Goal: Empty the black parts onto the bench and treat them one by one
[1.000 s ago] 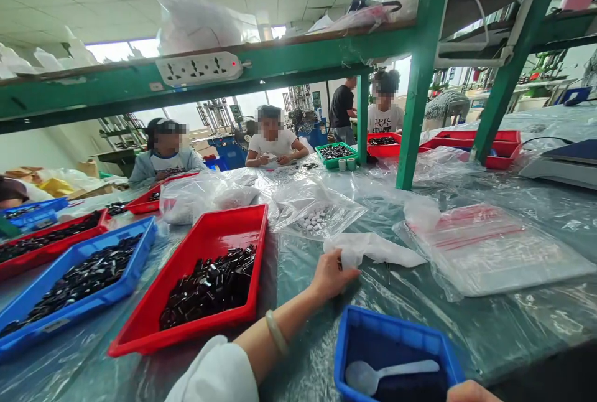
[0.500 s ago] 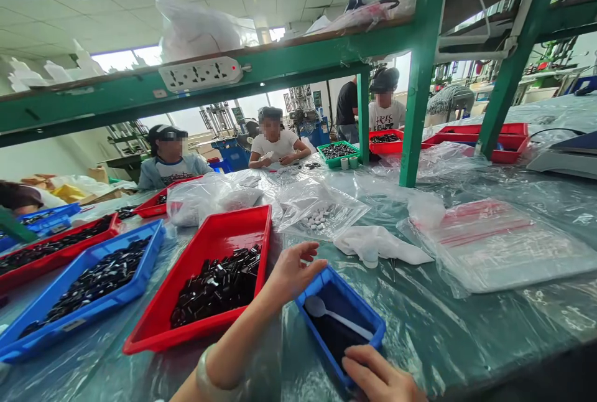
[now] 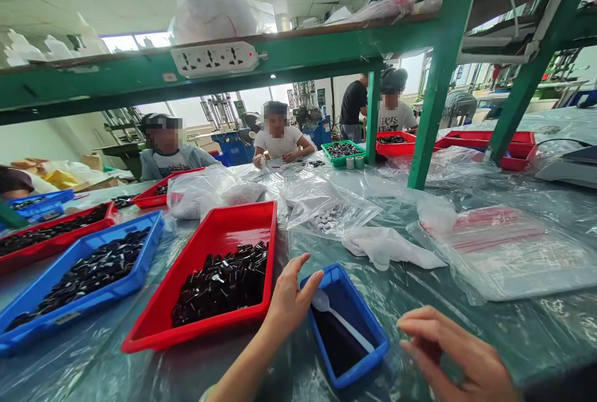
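My left hand point(image 3: 290, 296) is at the left edge of a small blue tray point(image 3: 383, 352), thumb and fingers apart and nothing between them. A white spoon point(image 3: 345, 322) lies inside that tray over dark contents. To the tray's right, my right hand point(image 3: 452, 352) hovers over the plastic-covered table with its fingers curved and apart, holding nothing. A large red tray point(image 3: 163, 333) with a heap of black parts point(image 3: 221, 284) stands left of my left hand.
A blue tray point(image 3: 84, 302) of black parts stands at the left. Clear bags point(image 3: 331, 209), a white cloth point(image 3: 392, 245) and stacked zip bags point(image 3: 517, 252) lie beyond my hands. A green post point(image 3: 431, 109) rises behind. Several people are across the table.
My right hand has moved right, away from the small blue tray, and its fingers have spread. My left hand has come slightly lower, its thumb and fingers still apart.
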